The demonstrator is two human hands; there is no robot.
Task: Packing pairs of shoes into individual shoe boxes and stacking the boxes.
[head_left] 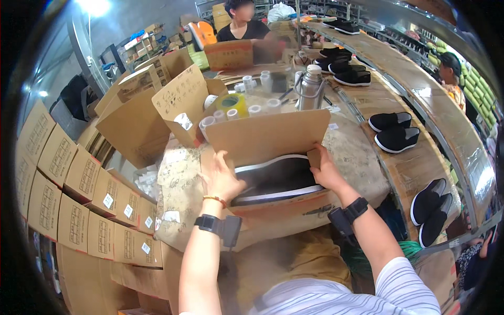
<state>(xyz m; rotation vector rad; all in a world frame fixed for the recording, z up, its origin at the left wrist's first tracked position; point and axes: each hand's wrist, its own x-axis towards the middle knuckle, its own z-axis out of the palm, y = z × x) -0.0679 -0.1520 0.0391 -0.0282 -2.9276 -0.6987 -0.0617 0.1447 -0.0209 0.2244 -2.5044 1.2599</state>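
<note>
A cardboard shoebox [273, 210] lies in front of me with its lid [268, 131] raised at the far side. Inside it is a pair of black cloth shoes [281, 177] with white sole edges, lying on their sides. At the box's left end, my left hand [221, 179] is closed around the side, its thumb over the inner edge by the shoes. My right hand [328, 170] grips the right end, with fingers on the small upright side flap [314, 158]. Part of the box's left end is hidden behind my left hand.
Behind the lid stand white tape rolls, a yellow tape roll [231, 103] and a metal thermos [311, 89]. Closed shoeboxes [79, 220] are stacked at left, near an open carton [181, 102]. Black shoes [396, 139] line a shelf at right. A co-worker [244, 29] handles a box across the table.
</note>
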